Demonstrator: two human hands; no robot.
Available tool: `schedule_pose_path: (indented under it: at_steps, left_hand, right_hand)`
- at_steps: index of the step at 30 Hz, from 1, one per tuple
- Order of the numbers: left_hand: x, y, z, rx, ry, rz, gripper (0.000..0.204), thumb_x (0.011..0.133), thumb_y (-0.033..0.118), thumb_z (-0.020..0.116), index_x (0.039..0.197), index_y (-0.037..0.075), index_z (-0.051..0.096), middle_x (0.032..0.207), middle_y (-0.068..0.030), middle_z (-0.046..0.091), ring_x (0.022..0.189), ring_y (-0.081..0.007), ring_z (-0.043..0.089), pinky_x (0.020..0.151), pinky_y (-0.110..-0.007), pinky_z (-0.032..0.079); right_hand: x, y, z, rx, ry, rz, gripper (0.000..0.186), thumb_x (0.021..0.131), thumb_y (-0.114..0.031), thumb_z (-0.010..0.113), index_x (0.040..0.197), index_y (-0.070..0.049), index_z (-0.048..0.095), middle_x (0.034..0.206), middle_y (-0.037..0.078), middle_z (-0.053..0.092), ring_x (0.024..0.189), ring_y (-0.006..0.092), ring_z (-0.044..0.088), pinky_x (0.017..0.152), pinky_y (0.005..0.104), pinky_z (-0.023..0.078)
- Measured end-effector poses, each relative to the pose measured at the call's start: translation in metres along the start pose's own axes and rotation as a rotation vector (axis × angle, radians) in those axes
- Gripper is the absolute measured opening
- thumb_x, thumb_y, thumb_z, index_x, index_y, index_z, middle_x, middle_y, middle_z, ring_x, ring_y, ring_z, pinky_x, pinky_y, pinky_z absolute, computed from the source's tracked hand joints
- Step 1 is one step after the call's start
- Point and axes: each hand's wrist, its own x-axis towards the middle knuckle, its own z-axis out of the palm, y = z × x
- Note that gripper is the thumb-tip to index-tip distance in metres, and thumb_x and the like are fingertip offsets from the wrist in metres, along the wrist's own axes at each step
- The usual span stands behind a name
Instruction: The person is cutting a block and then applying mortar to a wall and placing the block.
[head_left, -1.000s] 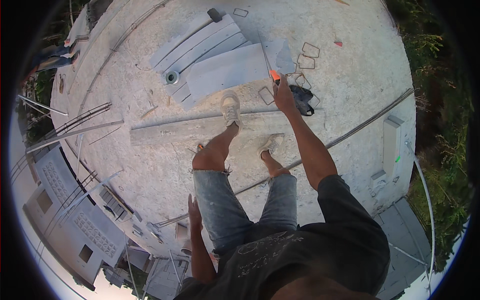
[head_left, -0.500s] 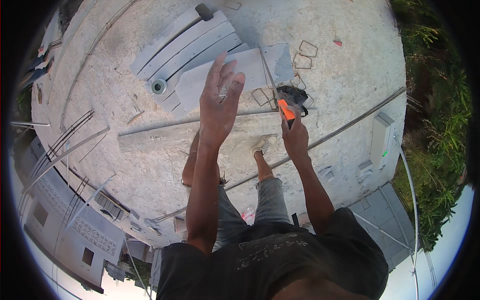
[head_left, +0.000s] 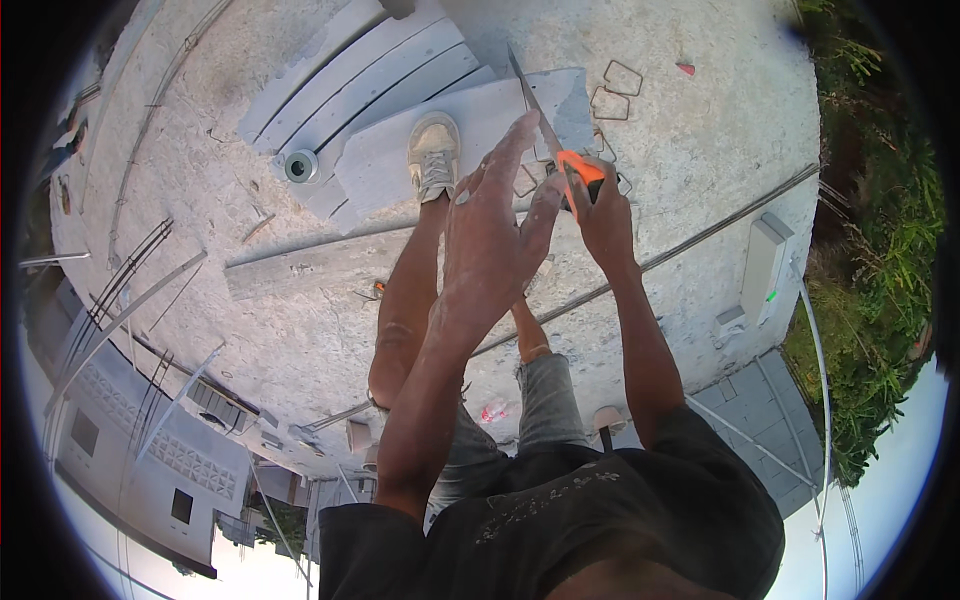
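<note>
My right hand [head_left: 608, 225] is wrapped around the orange handle of a handsaw [head_left: 578, 163]. The saw's narrow blade points up and away over a pale grey board [head_left: 380, 155]. My left hand [head_left: 485, 245], dusty and with a ring on one finger, is stretched out with the thumb apart. It holds nothing; its thumb tip appears close beside the saw handle, and I cannot tell if they touch. One shoe [head_left: 434, 155] of mine rests on the board. Under the board's far edge lie several grey planks with gaps between them [head_left: 370, 75].
A round grey roll [head_left: 300, 166] lies by the planks. Bent wire rectangles [head_left: 609, 103] lie right of the board. A long timber [head_left: 290, 268] and thin rods [head_left: 730, 215] cross the concrete floor. Greenery [head_left: 880, 250] borders the right edge.
My left foot has stepped onto the board. My left hand has swung right and closer to the saw. The saw has tilted slightly left, still in my right hand.
</note>
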Motion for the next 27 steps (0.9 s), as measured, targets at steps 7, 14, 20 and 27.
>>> schedule_pose_path:
  at_steps: [7,14,20,27]
  left_hand:
    - [-0.011,-0.032,-0.009,0.301,-0.067,-0.101,0.058,0.095,0.027,0.062,0.146,0.009,0.042,0.135,-0.0208,0.057,0.126,-0.0375,0.054,0.102,-0.047,0.045]
    - [0.004,-0.003,-0.032,-0.243,0.162,-0.328,0.054,0.091,0.014,0.063,0.143,0.009,0.047,0.136,-0.0199,0.054,0.128,-0.0321,0.052,0.094,-0.042,0.053]
    - [-0.002,-0.030,-0.018,0.200,0.084,-0.161,0.056,0.092,0.015,0.058,0.146,0.007,0.043,0.130,-0.0204,0.057,0.115,-0.0261,0.060,0.084,-0.034,0.056]
    - [0.010,-0.010,-0.025,-0.216,0.185,-0.270,0.061,0.094,0.025,0.061,0.147,0.007,0.037,0.133,-0.0278,0.056,0.128,-0.0398,0.052,0.099,-0.052,0.045]
  right_hand:
    - [0.018,0.007,0.026,-0.105,0.034,-0.129,0.034,0.096,-0.025,0.060,0.125,-0.009,0.048,0.092,0.023,0.069,0.080,0.0442,0.067,0.068,0.0521,0.053]
    - [0.033,-0.014,0.003,-0.071,-0.031,0.077,0.035,0.096,-0.025,0.060,0.125,-0.009,0.047,0.089,0.022,0.069,0.079,0.0438,0.068,0.065,0.0500,0.054]
    - [0.012,0.011,0.020,-0.085,-0.029,0.006,0.035,0.097,-0.028,0.059,0.126,-0.012,0.046,0.085,0.023,0.069,0.082,0.0441,0.067,0.067,0.0513,0.053]
    - [0.061,0.016,0.020,-0.180,0.020,0.029,0.033,0.096,-0.024,0.060,0.125,-0.012,0.048,0.088,0.024,0.069,0.082,0.0447,0.067,0.067,0.0510,0.054]
